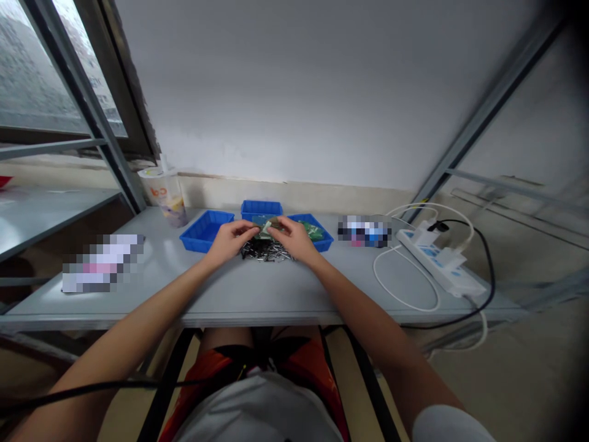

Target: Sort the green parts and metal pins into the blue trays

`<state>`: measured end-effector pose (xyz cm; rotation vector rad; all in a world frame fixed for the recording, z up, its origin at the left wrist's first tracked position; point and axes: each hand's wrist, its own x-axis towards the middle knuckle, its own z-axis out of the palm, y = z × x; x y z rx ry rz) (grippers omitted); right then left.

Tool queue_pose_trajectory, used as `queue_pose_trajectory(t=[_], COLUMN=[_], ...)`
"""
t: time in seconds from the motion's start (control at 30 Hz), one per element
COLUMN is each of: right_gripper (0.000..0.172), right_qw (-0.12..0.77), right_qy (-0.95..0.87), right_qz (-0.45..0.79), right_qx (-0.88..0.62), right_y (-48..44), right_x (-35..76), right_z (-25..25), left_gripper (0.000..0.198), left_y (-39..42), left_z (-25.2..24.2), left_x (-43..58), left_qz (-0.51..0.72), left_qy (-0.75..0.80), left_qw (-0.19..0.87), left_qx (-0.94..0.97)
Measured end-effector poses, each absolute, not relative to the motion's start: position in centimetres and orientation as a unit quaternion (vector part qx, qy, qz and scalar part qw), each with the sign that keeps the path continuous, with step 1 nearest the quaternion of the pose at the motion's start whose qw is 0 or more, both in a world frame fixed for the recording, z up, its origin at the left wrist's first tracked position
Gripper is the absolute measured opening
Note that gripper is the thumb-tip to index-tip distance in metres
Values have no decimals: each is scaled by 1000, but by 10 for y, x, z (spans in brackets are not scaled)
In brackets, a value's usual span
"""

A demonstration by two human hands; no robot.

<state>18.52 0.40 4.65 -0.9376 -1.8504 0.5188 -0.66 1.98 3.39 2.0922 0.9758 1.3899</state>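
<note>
Between my two hands is a small green circuit board (264, 234), held up over the table, with a pale spot near its middle too small to make out. My left hand (232, 240) pinches its left side with thumb and fingers. On the right side, my right hand (297, 238) has its fingers closed around the board's edge. Just below lies a loose pile of small shiny metal parts with thin leads (271, 252). A blue tray (327, 244) beside my right hand holds several green circuit boards (313, 231), partly hidden by that hand.
A second blue tray (196, 244) stands left of my hands, a third blue tray (261, 207) behind them. A lidded drink cup (168, 196) stands back left. A blurred-out flat item (103, 264) lies left, another (364, 231) right. A white power strip (442, 264) with cables occupies the right end.
</note>
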Motion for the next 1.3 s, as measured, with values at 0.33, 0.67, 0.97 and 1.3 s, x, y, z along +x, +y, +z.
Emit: queue_pose_trajectory(t=[0.33,0.67,0.97,1.3], right_gripper=[15,21,32,51], right_qw=[459,466,219,168], right_qy=[-769,-763,-702,-714], right_qz=[223,81,-120,-60], right_qx=[-386,-442,-667,-678], right_y=[6,20,36,34], right_x=[188,208,257,252], right_z=[46,50,46,46], left_gripper=[24,29,24,21], left_y=[23,20,22,34], left_z=[36,38,33,26], left_x=[-8,-10,-11,-17], left_qz=[527,498,397,379], left_qy=[365,364,333,362], left_qw=[227,219,125,46], left_qx=[733,756,846,850])
